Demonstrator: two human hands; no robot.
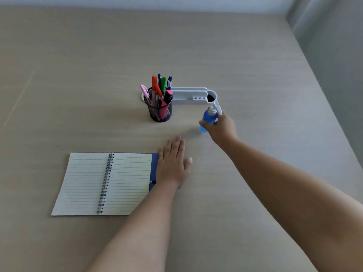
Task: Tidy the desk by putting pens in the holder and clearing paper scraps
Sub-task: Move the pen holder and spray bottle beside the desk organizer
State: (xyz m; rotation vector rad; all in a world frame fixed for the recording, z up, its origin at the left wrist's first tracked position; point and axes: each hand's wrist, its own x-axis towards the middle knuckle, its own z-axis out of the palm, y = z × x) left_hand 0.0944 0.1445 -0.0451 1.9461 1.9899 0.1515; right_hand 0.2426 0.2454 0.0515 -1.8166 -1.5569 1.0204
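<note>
A black mesh pen holder (160,111) stands at the middle of the desk, filled with several pens and markers (161,86) in red, green, blue and pink. My right hand (222,128) is shut on a small blue spray bottle (208,117) with a white nozzle, just right of the holder and tilted. My left hand (173,161) lies flat on the desk, palm down, fingers together, its edge over the right side of an open spiral notebook (104,183). No paper scraps show.
A white desk organiser (191,96) with slots and a round dark opening sits behind the holder. The beige desk (78,75) reaches to a pale wall at the back; its right edge runs diagonally past a grey surface (334,55).
</note>
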